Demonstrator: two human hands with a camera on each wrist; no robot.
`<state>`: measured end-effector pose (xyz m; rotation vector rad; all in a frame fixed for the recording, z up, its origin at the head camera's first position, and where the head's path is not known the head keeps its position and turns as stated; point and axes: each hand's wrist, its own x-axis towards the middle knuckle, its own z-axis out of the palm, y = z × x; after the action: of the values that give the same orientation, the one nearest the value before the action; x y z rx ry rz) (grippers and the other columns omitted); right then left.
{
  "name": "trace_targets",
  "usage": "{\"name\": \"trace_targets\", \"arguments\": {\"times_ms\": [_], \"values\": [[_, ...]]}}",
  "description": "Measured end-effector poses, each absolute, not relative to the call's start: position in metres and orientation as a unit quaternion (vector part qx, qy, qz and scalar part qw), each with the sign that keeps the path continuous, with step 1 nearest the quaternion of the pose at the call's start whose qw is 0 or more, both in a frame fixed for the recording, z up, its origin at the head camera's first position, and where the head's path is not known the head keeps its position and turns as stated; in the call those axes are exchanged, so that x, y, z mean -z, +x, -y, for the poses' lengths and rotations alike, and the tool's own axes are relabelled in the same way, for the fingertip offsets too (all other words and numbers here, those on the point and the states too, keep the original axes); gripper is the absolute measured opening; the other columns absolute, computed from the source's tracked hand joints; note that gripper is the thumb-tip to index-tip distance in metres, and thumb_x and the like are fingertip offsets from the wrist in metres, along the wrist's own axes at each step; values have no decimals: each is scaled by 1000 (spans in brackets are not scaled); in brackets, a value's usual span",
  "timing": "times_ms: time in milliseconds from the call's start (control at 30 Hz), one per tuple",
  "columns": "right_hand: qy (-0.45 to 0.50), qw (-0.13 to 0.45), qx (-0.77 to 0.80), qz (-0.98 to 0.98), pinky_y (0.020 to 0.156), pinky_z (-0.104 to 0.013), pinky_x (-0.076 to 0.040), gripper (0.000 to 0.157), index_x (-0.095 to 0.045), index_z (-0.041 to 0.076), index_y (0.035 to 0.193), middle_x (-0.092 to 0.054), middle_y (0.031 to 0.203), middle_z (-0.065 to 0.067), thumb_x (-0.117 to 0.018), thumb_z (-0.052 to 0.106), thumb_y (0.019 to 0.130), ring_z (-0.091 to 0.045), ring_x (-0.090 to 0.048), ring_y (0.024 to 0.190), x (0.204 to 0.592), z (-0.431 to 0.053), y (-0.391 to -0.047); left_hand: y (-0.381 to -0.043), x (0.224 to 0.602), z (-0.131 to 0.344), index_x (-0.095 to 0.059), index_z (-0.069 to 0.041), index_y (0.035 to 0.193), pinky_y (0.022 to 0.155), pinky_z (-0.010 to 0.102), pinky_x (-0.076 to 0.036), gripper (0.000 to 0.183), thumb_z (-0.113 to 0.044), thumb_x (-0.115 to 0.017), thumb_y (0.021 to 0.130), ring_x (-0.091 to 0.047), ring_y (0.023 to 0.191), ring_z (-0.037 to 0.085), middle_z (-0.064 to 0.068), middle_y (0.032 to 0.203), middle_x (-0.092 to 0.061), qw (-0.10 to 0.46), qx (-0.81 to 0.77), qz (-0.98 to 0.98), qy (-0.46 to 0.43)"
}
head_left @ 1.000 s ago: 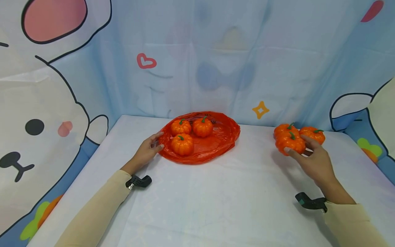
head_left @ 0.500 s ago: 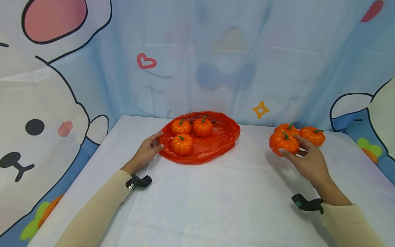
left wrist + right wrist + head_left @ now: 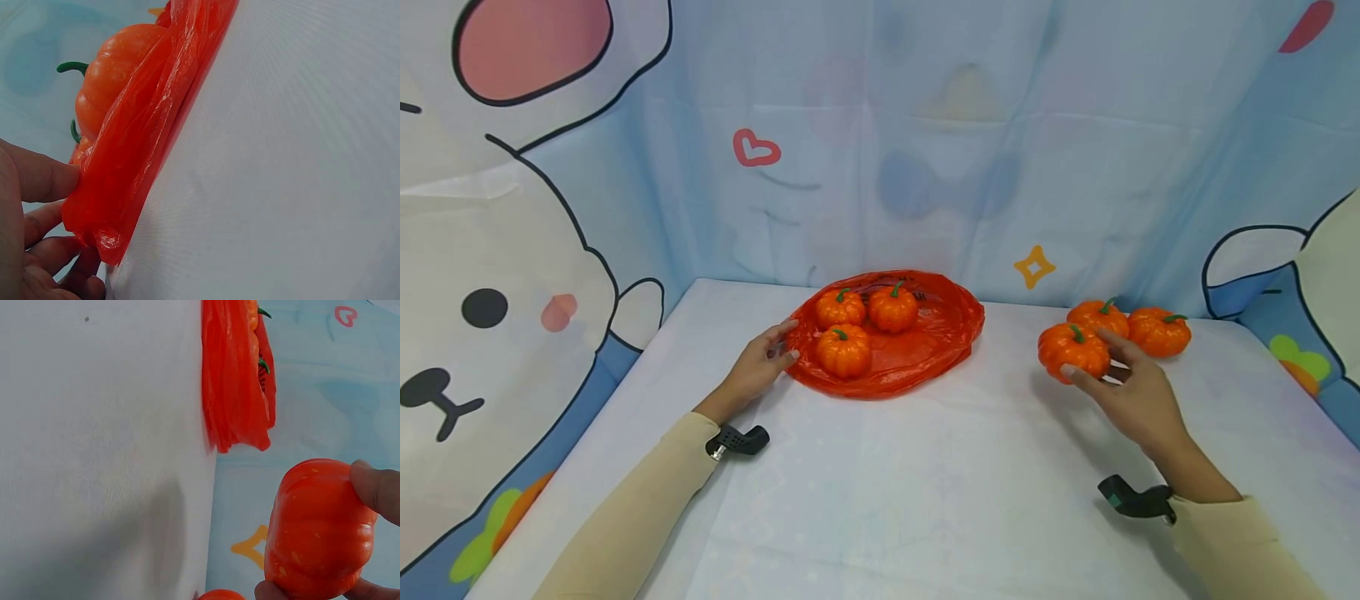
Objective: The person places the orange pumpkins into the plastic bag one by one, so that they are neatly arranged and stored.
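Note:
A red plastic bag [image 3: 925,358], its mouth spread wide, lies at the back of the white table. Inside its left half sit three small orange toy pumpkins [image 3: 844,354] with green stems. My left hand [image 3: 754,373] holds the bag's left end, thumb and fingers about its rim; the left wrist view shows the crumpled film [image 3: 125,187] between them. My right hand [image 3: 1138,400] grips another pumpkin [image 3: 1070,353] between thumb and fingers, raised over the table with a shadow below. In the right wrist view this pumpkin [image 3: 319,531] is seen from its smooth ribbed side.
Two more pumpkins stand at the back right, one [image 3: 1099,315] just behind the held one and another [image 3: 1159,332] right of it. White cloth [image 3: 880,492] covers the table. A printed blue curtain [image 3: 940,167] hangs behind its rear edge.
My right hand has carried its pumpkin leftward, away from the two at the back right. The left hand and the bag have stayed in place.

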<state>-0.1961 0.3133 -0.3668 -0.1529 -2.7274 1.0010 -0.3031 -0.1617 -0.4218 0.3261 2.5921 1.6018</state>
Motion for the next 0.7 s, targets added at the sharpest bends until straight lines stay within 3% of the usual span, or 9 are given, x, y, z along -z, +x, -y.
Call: {"name": "trace_targets", "arguments": {"times_ms": [700], "values": [[-25, 113, -339, 934, 93, -64, -49, 87, -24, -3, 154, -40, 144, -36, -63, 46, 93, -55, -48, 120, 367, -303, -196, -305, 423, 163, -38, -10, 151, 121, 50, -27, 57, -9, -56, 97, -29, 148, 32, 12, 161, -31, 36, -531, -839, 110]]}}
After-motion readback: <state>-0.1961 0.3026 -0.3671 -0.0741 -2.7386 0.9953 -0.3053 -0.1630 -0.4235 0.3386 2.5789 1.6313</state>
